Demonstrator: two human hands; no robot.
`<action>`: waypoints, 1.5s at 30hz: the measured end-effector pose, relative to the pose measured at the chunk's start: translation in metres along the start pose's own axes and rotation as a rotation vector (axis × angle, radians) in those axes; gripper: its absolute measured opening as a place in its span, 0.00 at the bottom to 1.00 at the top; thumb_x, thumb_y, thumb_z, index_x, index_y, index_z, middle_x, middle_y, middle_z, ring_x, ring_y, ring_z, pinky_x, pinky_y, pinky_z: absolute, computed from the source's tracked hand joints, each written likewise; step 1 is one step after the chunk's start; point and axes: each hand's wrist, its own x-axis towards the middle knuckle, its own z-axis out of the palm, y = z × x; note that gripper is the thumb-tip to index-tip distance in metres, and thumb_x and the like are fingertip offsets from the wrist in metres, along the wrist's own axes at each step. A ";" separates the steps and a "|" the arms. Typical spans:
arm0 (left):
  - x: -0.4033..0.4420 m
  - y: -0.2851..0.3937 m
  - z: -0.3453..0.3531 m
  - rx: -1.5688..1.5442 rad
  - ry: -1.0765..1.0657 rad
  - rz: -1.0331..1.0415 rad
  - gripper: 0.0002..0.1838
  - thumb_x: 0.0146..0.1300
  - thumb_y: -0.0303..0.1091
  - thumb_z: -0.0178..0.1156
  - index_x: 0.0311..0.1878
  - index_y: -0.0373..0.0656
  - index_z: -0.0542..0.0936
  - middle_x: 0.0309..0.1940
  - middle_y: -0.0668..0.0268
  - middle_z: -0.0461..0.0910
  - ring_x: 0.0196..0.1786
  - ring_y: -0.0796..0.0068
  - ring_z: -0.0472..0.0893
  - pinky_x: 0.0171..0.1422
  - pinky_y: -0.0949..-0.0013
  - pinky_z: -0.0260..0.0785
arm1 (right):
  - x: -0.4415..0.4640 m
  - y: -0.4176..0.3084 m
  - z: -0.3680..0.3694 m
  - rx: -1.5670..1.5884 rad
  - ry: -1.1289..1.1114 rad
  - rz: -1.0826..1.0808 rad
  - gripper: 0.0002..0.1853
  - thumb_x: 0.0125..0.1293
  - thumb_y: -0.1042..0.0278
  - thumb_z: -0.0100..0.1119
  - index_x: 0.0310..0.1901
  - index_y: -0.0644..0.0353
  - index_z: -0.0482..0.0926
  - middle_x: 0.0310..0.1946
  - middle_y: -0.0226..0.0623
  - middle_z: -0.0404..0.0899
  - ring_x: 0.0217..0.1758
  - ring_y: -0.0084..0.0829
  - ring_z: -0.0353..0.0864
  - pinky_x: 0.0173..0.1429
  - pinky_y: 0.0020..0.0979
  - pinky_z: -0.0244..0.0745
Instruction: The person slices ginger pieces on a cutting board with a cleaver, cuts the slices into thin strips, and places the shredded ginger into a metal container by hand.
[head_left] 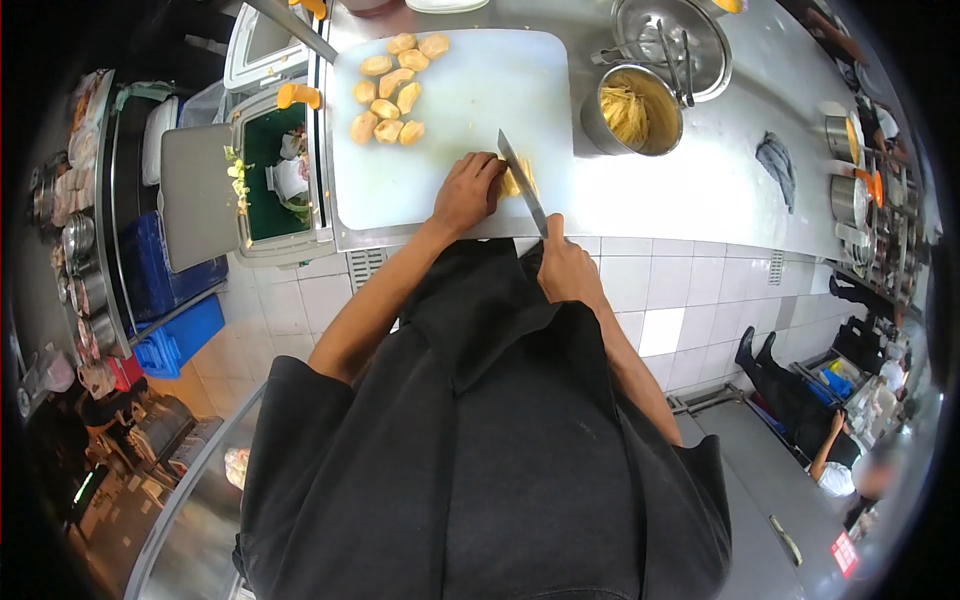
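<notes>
On the white cutting board (450, 95) my right hand (567, 268) grips the handle of a knife (522, 180), its blade pointing away from me. To the left of the blade, my left hand (470, 190) has its fingers curled over a potato, mostly hidden under them. Pale yellow potato strips (525, 177) lie beside and under the blade. Several whole peeled potatoes (390, 88) are grouped at the board's far left. A metal pot (672, 120) to the right of the board holds potato strips (625, 110).
Behind the pot, a metal bowl (705, 60) has tongs lying across it. A grey cloth (775, 170) rests on the steel counter (690, 205). Left of the board stands an open bin (255, 215) with scraps. Another person (825, 440) is at the far right.
</notes>
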 end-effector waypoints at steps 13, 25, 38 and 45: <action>0.001 0.003 -0.003 -0.002 -0.021 -0.023 0.10 0.62 0.24 0.62 0.47 0.37 0.79 0.44 0.56 0.80 0.50 0.53 0.79 0.56 0.56 0.72 | 0.011 0.006 0.012 0.036 0.082 -0.066 0.16 0.65 0.82 0.49 0.52 0.65 0.59 0.25 0.65 0.80 0.33 0.69 0.81 0.40 0.63 0.75; 0.001 0.005 -0.005 0.035 -0.011 -0.005 0.09 0.63 0.25 0.61 0.46 0.38 0.78 0.42 0.57 0.79 0.48 0.53 0.79 0.55 0.55 0.71 | 0.021 0.021 0.037 0.053 0.118 -0.105 0.17 0.65 0.82 0.49 0.53 0.67 0.59 0.25 0.63 0.80 0.32 0.68 0.81 0.39 0.63 0.75; -0.004 0.004 -0.004 0.046 -0.057 0.001 0.09 0.64 0.27 0.60 0.47 0.37 0.78 0.44 0.56 0.79 0.50 0.54 0.78 0.54 0.55 0.71 | 0.028 0.013 0.024 0.018 0.146 -0.168 0.17 0.64 0.82 0.48 0.53 0.66 0.59 0.26 0.65 0.80 0.33 0.70 0.81 0.39 0.66 0.74; -0.003 0.002 -0.002 0.037 -0.032 -0.011 0.09 0.64 0.26 0.60 0.47 0.37 0.78 0.43 0.56 0.79 0.48 0.52 0.78 0.53 0.55 0.71 | 0.024 0.020 0.038 0.121 0.116 -0.115 0.16 0.65 0.82 0.47 0.52 0.64 0.58 0.27 0.66 0.80 0.34 0.71 0.81 0.40 0.66 0.74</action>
